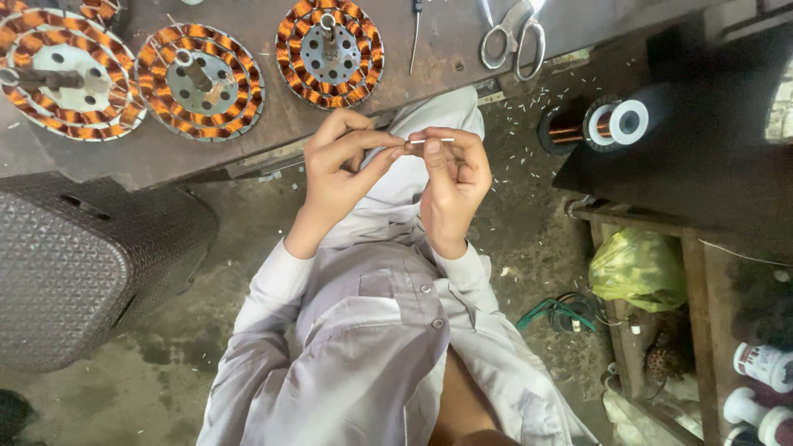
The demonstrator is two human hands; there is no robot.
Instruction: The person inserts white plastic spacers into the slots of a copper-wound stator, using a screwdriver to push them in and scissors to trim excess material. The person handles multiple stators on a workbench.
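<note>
My left hand (334, 169) and right hand (453, 177) are up in front of my lap, fingertips meeting just below the bench (462, 49) edge. Both pinch a thin white sleeve piece (431, 141), lying approx horizontal between them; right thumb + forefinger closed on it, left fingertips closed on its left end. Can't tell if a wire runs through it, too thin.

On the bench, well apart from the hands: three round stators w/ copper windings, one at far left (62, 74), one next to it (200, 81), one at centre (330, 51). Scissors (514, 37) lie at upper right, a thin pointed tool (415, 33) between them and the centre stator. Copper wire spool (607, 125) sits to the right on a dark surface. Yellow-green bag (636, 268) in the wooden shelf at lower right. Dark woven stool (83, 272) at left.
</note>
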